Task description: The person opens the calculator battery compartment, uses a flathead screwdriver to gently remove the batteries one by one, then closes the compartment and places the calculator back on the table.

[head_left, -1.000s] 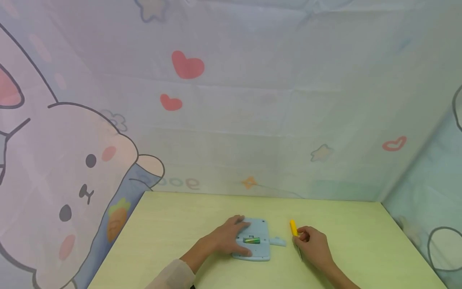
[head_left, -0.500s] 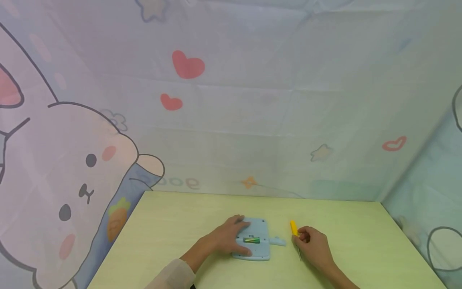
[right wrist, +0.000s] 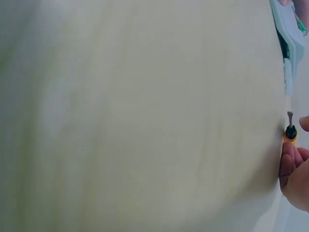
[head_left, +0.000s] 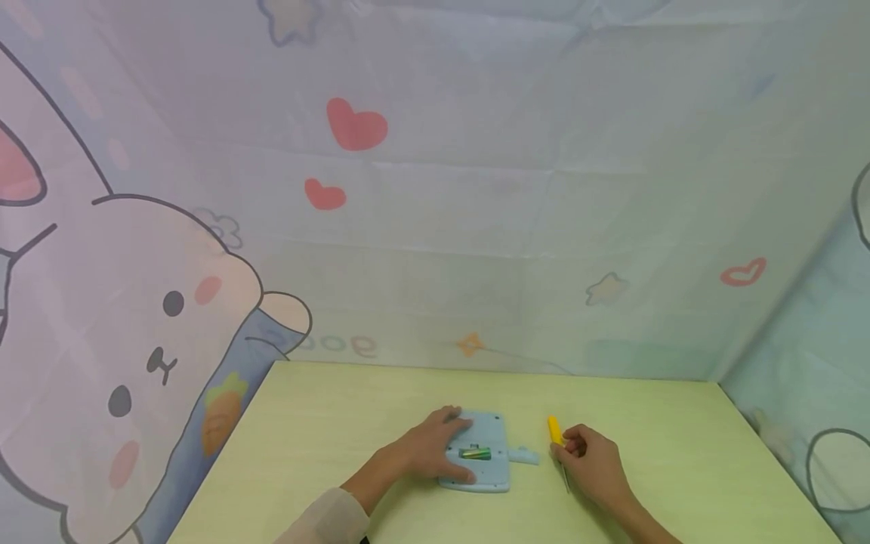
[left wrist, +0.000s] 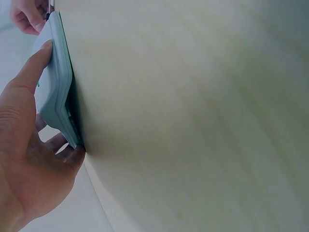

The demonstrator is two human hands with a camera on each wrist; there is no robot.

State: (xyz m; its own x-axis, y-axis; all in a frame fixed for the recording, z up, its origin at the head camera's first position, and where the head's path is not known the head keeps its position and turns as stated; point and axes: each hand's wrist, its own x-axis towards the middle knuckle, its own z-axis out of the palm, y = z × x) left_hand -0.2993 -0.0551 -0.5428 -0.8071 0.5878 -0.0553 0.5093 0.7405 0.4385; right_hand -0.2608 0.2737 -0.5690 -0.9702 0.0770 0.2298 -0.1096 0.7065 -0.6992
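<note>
A light-blue calculator [head_left: 485,474] lies back side up on the table, its battery compartment uncovered. In that slot sits a green and gold battery [head_left: 476,454]. My left hand [head_left: 427,447] grips the calculator from its left side, the thumb on top and the other fingers at the far edge. The matching light-blue battery cover [head_left: 523,455] lies against the calculator's right side. To the right of it, my right hand [head_left: 593,462] holds a yellow-handled screwdriver [head_left: 554,429] low at the table, its shank pointing toward me. The right wrist view shows the screwdriver's flat-looking tip [right wrist: 290,114].
The pale yellow-green table [head_left: 340,408] extends to both sides of the hands. Behind it hangs a printed cloth [head_left: 442,264] with hearts and stars. A large cartoon rabbit [head_left: 156,325] is printed on the left side.
</note>
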